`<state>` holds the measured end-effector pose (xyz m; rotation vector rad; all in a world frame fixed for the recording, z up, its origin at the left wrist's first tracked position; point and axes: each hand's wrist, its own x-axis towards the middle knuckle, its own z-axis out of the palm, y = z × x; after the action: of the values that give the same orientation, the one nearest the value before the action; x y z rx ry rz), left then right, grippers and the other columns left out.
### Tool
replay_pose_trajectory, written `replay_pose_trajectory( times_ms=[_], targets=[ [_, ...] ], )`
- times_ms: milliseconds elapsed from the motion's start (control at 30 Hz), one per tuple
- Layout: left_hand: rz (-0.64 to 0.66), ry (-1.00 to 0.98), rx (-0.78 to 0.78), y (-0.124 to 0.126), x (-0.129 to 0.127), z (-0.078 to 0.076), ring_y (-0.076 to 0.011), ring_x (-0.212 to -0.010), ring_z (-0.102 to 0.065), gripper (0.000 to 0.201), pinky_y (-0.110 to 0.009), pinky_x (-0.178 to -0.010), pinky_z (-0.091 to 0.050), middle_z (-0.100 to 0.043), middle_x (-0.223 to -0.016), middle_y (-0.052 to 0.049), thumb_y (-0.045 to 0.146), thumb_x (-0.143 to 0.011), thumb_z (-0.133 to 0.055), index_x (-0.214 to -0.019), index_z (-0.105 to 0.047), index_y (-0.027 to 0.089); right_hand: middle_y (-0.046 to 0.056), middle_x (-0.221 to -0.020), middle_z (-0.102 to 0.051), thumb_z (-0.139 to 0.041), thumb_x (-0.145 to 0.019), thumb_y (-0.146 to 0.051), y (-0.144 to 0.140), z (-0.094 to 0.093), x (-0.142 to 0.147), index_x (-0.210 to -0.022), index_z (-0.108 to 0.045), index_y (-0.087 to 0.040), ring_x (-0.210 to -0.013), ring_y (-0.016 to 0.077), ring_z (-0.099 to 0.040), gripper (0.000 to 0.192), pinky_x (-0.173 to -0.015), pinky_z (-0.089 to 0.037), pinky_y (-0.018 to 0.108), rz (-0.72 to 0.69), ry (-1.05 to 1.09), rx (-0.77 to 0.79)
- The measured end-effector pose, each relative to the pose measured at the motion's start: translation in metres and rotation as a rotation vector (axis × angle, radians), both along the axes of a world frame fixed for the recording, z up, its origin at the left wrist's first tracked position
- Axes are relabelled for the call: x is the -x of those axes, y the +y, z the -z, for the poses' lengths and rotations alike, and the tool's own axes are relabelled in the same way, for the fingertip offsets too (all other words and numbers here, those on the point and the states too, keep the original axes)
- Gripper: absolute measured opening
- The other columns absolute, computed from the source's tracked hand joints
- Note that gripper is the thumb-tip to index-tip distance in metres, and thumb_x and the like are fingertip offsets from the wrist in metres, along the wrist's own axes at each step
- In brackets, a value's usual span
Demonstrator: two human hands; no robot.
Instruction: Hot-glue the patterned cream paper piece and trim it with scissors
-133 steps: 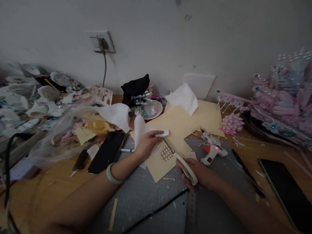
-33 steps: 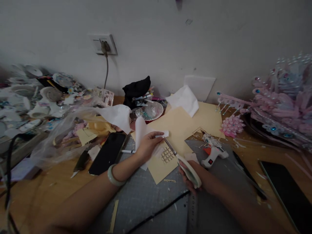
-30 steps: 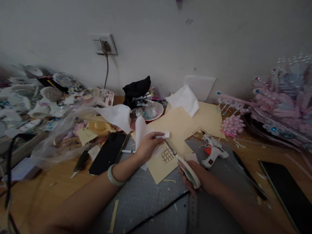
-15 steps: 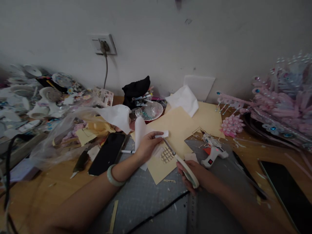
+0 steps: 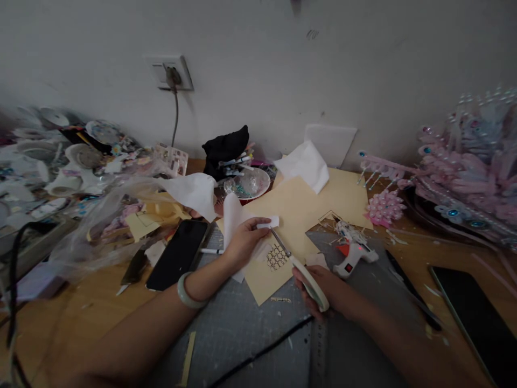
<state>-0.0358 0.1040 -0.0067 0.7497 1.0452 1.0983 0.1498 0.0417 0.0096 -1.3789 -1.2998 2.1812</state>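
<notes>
Between the thumb and fingers of my left hand [image 5: 245, 242] is a small white piece of paper or fabric [image 5: 273, 221]. My right hand [image 5: 317, 285] is closed round the white handles of a pair of scissors [image 5: 309, 283]. The blades point up and left, with their tips at the lower edge of the white piece. Below them lies a cream sheet [image 5: 262, 283] marked with a dark honeycomb-like pattern [image 5: 277, 257]. A white sheet [image 5: 232, 215] curls up just behind my left hand.
A grey cutting mat [image 5: 242, 334] lies under my hands, crossed by a black cable [image 5: 262, 353]. At right are a glue gun [image 5: 355, 258], a black knife [image 5: 416, 293] and a phone [image 5: 476, 318]. Another phone [image 5: 177, 256] lies left. Pink beaded ornaments [image 5: 464, 178] crowd the right side.
</notes>
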Motion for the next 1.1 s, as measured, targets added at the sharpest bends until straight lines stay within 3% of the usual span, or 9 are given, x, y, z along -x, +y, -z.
replay_pose_trajectory(
  times_ms=[500, 833, 933, 1100],
  targets=[
    [0.017, -0.022, 0.016, 0.001, 0.001, 0.001, -0.0102, -0.052, -0.056, 0.030, -0.020, -0.049, -0.038, -0.062, -0.063, 0.001, 0.017, -0.058, -0.067, -0.088, -0.059, 0.017, -0.007, -0.036, -0.045, -0.048, -0.072, -0.054, 0.001, 0.006, -0.004, -0.062, -0.040, -0.019, -0.025, 0.0075, -0.043, 0.038, -0.022, -0.018, 0.015, -0.013, 0.049, -0.011],
    [-0.038, -0.040, 0.024, 0.001, 0.000, -0.001, -0.0092, -0.056, -0.055, 0.027, -0.020, -0.054, -0.040, -0.063, -0.065, 0.000, 0.015, -0.057, -0.068, -0.083, -0.062, 0.016, -0.007, -0.037, -0.045, -0.044, -0.073, -0.057, -0.003, 0.010, -0.004, -0.061, -0.039, -0.019, -0.023, 0.0065, -0.038, 0.041, -0.022, -0.020, 0.016, -0.031, -0.034, -0.064],
    [-0.080, -0.070, -0.005, 0.002, -0.001, 0.000, -0.0083, -0.061, -0.056, 0.019, -0.020, -0.061, -0.042, -0.063, -0.070, 0.000, 0.020, -0.060, -0.067, -0.078, -0.064, 0.014, -0.007, -0.036, -0.044, -0.043, -0.072, -0.061, -0.002, 0.005, -0.004, -0.061, -0.040, -0.019, -0.024, 0.0075, -0.041, 0.044, -0.023, -0.019, 0.016, -0.041, 0.011, -0.028],
    [-0.091, -0.100, 0.006, 0.001, -0.001, -0.002, -0.0085, -0.064, -0.057, 0.019, -0.020, -0.065, -0.043, -0.063, -0.070, -0.001, 0.020, -0.059, -0.069, -0.076, -0.063, 0.013, -0.008, -0.033, -0.040, -0.045, -0.067, -0.066, -0.001, -0.001, -0.002, -0.060, -0.040, -0.018, -0.024, 0.0063, -0.036, 0.048, -0.025, -0.026, 0.017, 0.056, 0.143, 0.034]
  ],
)
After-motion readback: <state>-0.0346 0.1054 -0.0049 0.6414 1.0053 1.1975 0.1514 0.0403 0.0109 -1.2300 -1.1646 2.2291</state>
